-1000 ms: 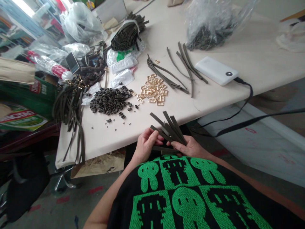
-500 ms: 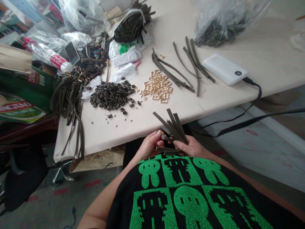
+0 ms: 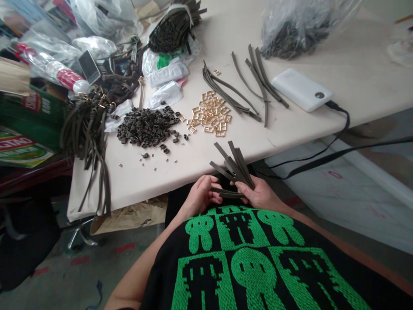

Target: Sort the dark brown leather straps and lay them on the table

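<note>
Several dark olive straps (image 3: 240,168) fan out from my right hand (image 3: 260,193), which is closed round their lower part at the table's front edge. My left hand (image 3: 201,194) is beside them, fingers curled near the ends of two straps that point left; what its fingertips hold, if anything, is too small to tell. Beyond my hands, gold rectangular buckles (image 3: 211,114) lie in a loose pile. To their left is a heap of small dark loops (image 3: 146,127). More straps (image 3: 229,94) lie flat behind the buckles.
A white power bank (image 3: 301,89) with a black cable lies on the table (image 3: 180,168) at the right. A plastic bag (image 3: 293,34) of dark pieces stands behind it. Finished-looking straps (image 3: 97,150) hang over the left edge, near a green box (image 3: 32,120).
My left hand's fingers have come away from the strap they were pinching near the bundle. That strap now points up and left among the others in my right hand.
</note>
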`<state>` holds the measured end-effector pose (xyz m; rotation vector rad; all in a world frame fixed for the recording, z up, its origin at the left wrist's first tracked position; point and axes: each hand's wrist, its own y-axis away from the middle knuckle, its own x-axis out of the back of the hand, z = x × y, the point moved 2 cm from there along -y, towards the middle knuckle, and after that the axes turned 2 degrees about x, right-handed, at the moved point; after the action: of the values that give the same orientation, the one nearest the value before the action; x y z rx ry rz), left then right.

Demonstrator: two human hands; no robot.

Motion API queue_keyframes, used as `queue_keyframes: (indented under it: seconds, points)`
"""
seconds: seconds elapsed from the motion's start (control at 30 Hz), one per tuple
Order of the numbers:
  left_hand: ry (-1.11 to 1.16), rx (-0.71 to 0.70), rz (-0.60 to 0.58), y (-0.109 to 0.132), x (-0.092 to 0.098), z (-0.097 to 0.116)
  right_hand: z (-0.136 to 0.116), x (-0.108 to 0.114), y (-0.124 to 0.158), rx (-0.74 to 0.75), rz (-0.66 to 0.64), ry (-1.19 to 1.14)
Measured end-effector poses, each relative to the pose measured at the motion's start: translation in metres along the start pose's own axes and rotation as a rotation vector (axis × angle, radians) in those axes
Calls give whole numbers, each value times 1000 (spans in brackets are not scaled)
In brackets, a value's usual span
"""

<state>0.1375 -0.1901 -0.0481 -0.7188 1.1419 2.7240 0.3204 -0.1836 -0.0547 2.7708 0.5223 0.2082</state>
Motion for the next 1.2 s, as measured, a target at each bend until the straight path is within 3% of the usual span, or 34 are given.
queue_keyframes:
  seconds: [0.1, 0.33, 0.57, 0.7, 0.8, 0.97, 1.2]
  points:
    - [-91, 30, -9, 3, 0, -2, 0, -1, -1, -5, 12, 17]
    - [-48, -5, 22, 0, -3, -2, 8, -3, -1, -33, -50, -34]
    - [49, 132, -121, -6, -5, -12, 10, -7, -6, -60, -98, -149]
    - [18, 117, -164, -6, -8, -10, 8, -9, -7, -91, -101, -218]
    - [-93, -24, -110, -3, -8, 0, 8, -7, -6, -118, -153, -258]
    - [-286, -280, 87, 2, -4, 20, 5, -2, -4, -124, -257, -193]
    - [-125, -275, 164, 1, -3, 24, -2, 0, -2, -115, -374, -107]
